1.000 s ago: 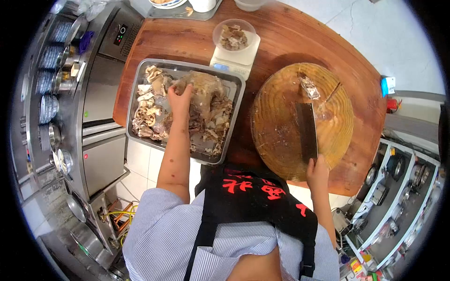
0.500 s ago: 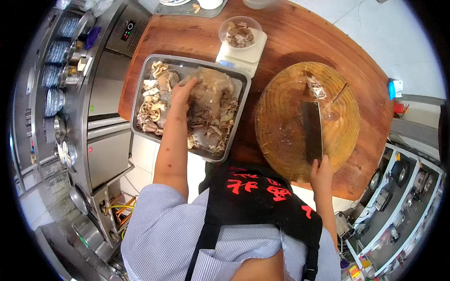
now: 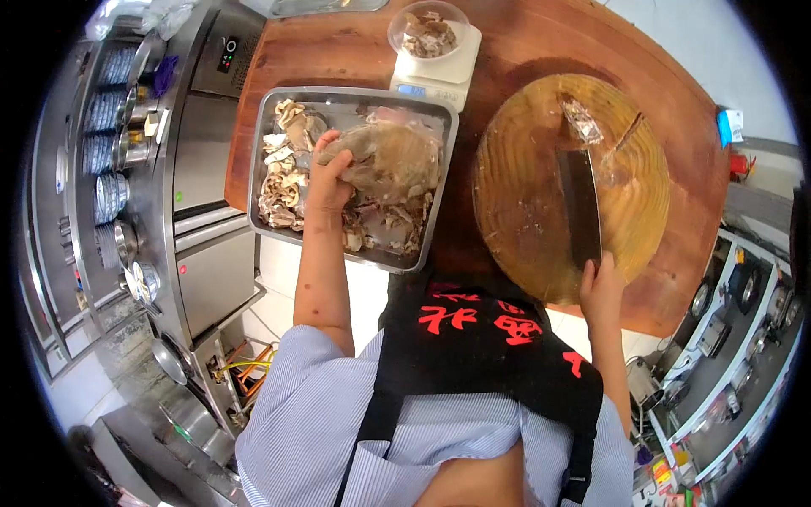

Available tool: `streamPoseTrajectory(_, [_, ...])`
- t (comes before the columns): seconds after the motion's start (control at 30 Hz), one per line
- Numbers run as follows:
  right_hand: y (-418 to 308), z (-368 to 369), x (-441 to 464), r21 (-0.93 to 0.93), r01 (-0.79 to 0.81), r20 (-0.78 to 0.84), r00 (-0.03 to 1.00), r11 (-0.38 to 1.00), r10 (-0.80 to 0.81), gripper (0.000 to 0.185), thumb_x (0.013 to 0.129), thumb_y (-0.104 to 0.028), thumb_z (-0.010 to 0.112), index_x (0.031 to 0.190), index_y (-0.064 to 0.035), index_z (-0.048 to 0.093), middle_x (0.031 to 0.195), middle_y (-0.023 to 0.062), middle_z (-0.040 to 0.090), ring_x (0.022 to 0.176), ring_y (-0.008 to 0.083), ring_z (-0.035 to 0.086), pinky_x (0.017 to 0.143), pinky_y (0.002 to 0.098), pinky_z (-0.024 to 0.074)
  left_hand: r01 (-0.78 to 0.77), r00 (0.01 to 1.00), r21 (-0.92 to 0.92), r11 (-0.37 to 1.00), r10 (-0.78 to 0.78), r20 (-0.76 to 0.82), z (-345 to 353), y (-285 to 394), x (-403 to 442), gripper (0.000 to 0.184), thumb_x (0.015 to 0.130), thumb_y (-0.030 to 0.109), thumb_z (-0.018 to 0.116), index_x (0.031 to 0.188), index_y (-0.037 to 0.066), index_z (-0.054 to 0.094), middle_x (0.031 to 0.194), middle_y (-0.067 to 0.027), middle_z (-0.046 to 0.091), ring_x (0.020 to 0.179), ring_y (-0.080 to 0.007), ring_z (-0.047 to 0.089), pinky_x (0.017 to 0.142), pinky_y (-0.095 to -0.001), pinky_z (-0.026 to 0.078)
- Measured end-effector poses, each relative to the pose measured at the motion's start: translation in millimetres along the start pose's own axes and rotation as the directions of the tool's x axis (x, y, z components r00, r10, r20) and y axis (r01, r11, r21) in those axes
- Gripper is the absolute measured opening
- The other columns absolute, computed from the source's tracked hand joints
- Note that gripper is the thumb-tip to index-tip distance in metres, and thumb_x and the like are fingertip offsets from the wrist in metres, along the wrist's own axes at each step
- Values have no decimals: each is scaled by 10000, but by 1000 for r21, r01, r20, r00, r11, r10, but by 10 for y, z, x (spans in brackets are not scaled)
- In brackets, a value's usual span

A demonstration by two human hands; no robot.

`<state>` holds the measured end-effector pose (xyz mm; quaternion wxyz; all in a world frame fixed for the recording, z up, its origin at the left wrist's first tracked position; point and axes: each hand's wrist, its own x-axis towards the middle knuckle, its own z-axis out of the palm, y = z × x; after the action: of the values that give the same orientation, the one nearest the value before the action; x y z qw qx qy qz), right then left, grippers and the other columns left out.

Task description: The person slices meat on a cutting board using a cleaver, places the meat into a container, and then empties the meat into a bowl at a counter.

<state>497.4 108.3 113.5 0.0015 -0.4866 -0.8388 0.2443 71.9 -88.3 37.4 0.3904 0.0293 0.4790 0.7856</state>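
My left hand [image 3: 331, 171] grips the left end of a large, flat, brownish slab of what looks like cooked meat [image 3: 393, 160], over the metal tray [image 3: 450, 131]. Pale cut pieces [image 3: 283, 182] fill the tray's left side, and darker shreds [image 3: 393, 224] lie below the slab. My right hand [image 3: 601, 283] is closed round the handle of a cleaver [image 3: 579, 207]. Its dark, broad blade rests on the round wooden chopping block [image 3: 515, 186]. A small whitish scrap [image 3: 581, 121] lies on the block beyond the blade.
Behind the tray, a white kitchen scale [image 3: 435, 80] bears a clear bowl [image 3: 429, 29] with meat pieces. All stand on a wooden table [image 3: 338, 55]. Steel cabinets [image 3: 215, 148] flank the left; shelves with pans [image 3: 726, 338] stand at the right.
My left hand has taken hold of the slab's edge and raised it somewhat, where before it lay over the tray's contents. The cleaver stays on the block. The whole view has shifted slightly.
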Motion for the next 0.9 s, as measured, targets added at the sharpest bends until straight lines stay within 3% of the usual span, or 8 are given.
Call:
streamPoseTrajectory(0.13, [2, -13, 23, -1, -57, 42, 997, 998, 57, 134, 906, -130, 523, 910, -10, 463, 816, 255, 599, 790, 460, 580, 657, 519, 452, 34, 993, 16, 999, -36, 110, -13, -42, -26, 533, 743, 47, 734, 1198, 87, 458, 1051, -97, 590, 963, -231, 597, 818, -367, 524])
streamPoseTrajectory(0.3, [5, -30, 13, 42, -110, 51, 993, 993, 108, 146, 907, -142, 521, 911, -11, 457, 820, 246, 605, 789, 455, 583, 663, 521, 455, 116, 985, 157, 981, -134, 109, 178, -112, -75, 555, 727, 67, 752, 1203, 73, 467, 1059, -110, 605, 963, -232, 607, 822, -368, 528])
streamPoseTrajectory(0.47, [92, -30, 55, 17, -97, 47, 994, 995, 96, 150, 903, -147, 529, 920, -23, 446, 802, 248, 603, 771, 455, 581, 654, 525, 456, 282, 931, 177, 943, -314, 189, 1001, -184, -173, 592, 704, 92, 783, 1210, 59, 478, 1061, -109, 607, 969, -218, 606, 823, -370, 531])
streamPoseTrajectory(0.57, [102, -21, 79, 81, -101, 59, 994, 992, 97, 146, 898, -139, 534, 920, -22, 449, 805, 250, 601, 775, 454, 580, 658, 525, 456, 342, 893, 199, 919, -383, 234, 1428, -497, -158, 482, 725, 83, 775, 1136, 44, 528, 988, -84, 603, 895, -183, 596, 768, -328, 523])
streamPoseTrajectory(0.7, [96, -86, 102, 120, -87, 79, 994, 989, 78, 145, 884, -119, 545, 943, -19, 458, 824, 252, 601, 796, 447, 583, 674, 514, 459, 338, 875, 460, 821, -454, 166, 1828, -830, -81, 506, 713, 112, 793, 1141, 51, 529, 968, -74, 609, 882, -178, 593, 763, -300, 492])
streamPoseTrajectory(0.8, [127, -121, 74, 166, -51, 70, 997, 985, 39, 155, 869, -93, 543, 979, -14, 469, 840, 243, 603, 803, 437, 586, 680, 505, 459, 47, 963, 835, 549, -246, 108, 1961, -818, -61, 535, 700, 121, 789, 1154, 39, 518, 1009, -90, 616, 945, -199, 587, 819, -336, 479])
streamPoseTrajectory(0.83, [143, -132, 74, 187, -63, 96, 994, 980, 46, 157, 867, -88, 542, 985, -13, 471, 843, 240, 604, 801, 437, 586, 680, 504, 460, -270, 949, 880, 391, -44, 311, 2003, -767, -105, 517, 709, 124, 756, 1160, 34, 521, 1050, -112, 616, 998, -250, 580, 888, -374, 455])
streamPoseTrajectory(0.9, [152, -204, 85, 193, -86, 160, 986, 977, 55, 181, 861, -70, 534, 1025, -15, 483, 878, 227, 609, 803, 428, 590, 690, 492, 471, -548, 832, 828, 117, 184, 524, 2074, -691, -185, 469, 732, 118, 727, 1156, 45, 544, 1091, -117, 609, 1039, -280, 564, 922, -386, 436])
